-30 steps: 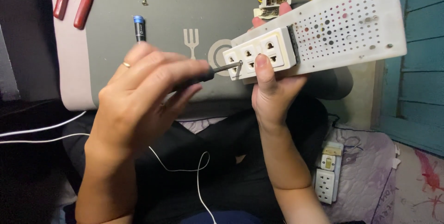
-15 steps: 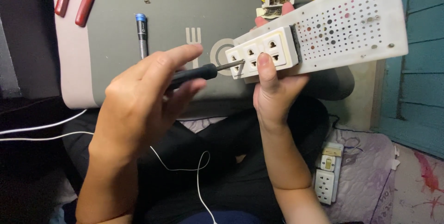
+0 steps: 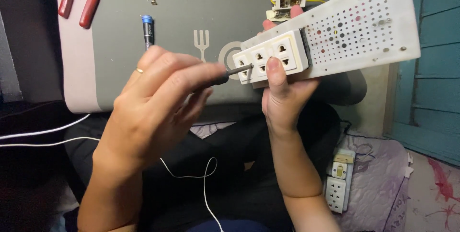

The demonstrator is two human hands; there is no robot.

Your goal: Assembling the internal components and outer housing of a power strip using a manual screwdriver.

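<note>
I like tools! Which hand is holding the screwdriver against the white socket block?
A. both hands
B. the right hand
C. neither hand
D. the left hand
D: the left hand grips the screwdriver, tip at the socket block, while the right hand holds the block underneath.

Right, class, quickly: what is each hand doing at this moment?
Left hand: closed around a screwdriver, tip at the socket block.
Right hand: closed, holding the perforated white panel.

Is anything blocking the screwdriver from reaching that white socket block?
Nothing visible does. The screwdriver in the left hand already meets the socket block, which the right hand holds from below.
</note>
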